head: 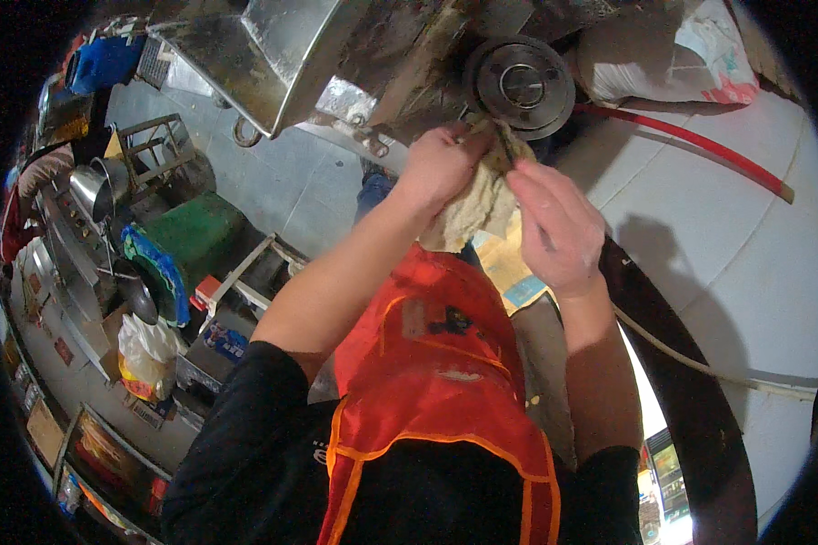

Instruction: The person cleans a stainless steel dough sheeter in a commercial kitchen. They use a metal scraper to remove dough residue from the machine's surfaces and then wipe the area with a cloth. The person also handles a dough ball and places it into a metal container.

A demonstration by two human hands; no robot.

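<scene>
A crumpled beige cloth (pixel 474 204), worn and rag-like, hangs between my two hands in front of a dark metal pulley wheel (pixel 521 87). My left hand (pixel 443 167) has its fingers curled around the cloth's upper left part, close below the wheel. At the cloth's right edge, my right hand (pixel 562 225) pinches with its fingertips, beside a narrow dark strip whose nature I cannot tell. The cloth and the left hand's own back hide most of its fingertips. Below the cloth is the red apron (pixel 443 327) with orange trim that I wear.
Up to the left juts a sheet-metal hopper (pixel 273 61). A red bar (pixel 695 143) slants along the tiled wall, below a white sack (pixel 712 61). On the left are a green bin (pixel 191 235), a metal-framed stool (pixel 245 279) and a plastic bag (pixel 146 347). A pale cable (pixel 695 364) runs right.
</scene>
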